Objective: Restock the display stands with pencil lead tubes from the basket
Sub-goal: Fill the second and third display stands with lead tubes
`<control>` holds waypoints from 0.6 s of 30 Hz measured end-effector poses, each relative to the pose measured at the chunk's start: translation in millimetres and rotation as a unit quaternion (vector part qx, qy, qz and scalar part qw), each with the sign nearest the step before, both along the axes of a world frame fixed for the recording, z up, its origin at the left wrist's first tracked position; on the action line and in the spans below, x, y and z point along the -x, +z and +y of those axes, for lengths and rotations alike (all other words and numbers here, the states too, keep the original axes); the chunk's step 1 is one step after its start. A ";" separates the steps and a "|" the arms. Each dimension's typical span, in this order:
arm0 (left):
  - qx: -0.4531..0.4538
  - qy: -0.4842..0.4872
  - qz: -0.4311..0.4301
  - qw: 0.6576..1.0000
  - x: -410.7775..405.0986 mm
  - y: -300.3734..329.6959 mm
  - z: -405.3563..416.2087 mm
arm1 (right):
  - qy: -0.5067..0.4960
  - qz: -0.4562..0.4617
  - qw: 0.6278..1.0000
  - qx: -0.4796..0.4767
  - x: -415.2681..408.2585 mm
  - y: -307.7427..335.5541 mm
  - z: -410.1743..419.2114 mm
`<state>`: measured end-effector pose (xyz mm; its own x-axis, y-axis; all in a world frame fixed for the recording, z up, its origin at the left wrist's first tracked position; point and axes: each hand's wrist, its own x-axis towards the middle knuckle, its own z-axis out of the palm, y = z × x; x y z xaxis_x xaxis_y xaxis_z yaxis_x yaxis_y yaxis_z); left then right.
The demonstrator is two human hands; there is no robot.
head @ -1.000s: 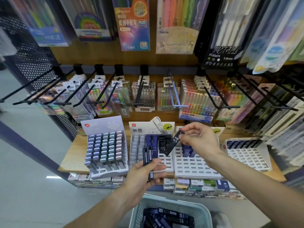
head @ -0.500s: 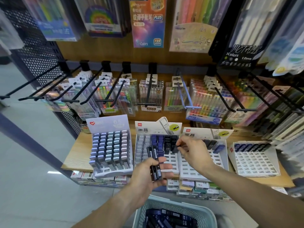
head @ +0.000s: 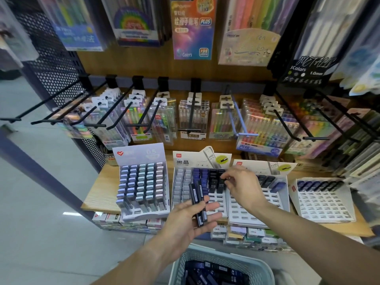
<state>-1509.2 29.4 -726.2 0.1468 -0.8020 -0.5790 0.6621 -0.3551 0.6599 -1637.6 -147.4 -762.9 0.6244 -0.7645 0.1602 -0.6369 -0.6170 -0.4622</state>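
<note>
Moved since a second ago: the black tube formerly lifted in the right hand now stands in the middle stand, top rows, the fingertips still pinching its cap. Left hand, palm up, fingers loosely curled, holds a few dark tubes under the thumb, just before that stand. Basket of tubes below. Full stand left; sparsely stocked stand right, on wooden shelf.

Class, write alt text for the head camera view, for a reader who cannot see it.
A person's right hand pinches a black pencil lead tube into the middle display stand, while the left hand holds spare tubes above a pale basket of more.
</note>
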 end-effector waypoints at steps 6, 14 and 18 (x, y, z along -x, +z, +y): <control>0.006 -0.015 -0.019 1.000 3.3 2.8 0.3 | 0.010 0.064 0.998 0.003 6.3 -0.2 7.0; 0.022 -0.058 -0.007 0.998 7.7 7.6 0.8 | -0.059 -0.116 0.961 -0.246 5.9 40.2 26.4; 0.031 -0.093 0.010 0.995 11.7 10.8 -0.6 | -0.007 -0.168 0.883 -0.439 11.8 57.4 39.4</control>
<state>-1520.9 28.8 -715.5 -0.0191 -0.8484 -0.5290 0.6022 -0.4321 0.6713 -1649.4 -108.0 -705.5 0.6436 -0.6941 -0.3225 -0.3771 0.0791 -0.9228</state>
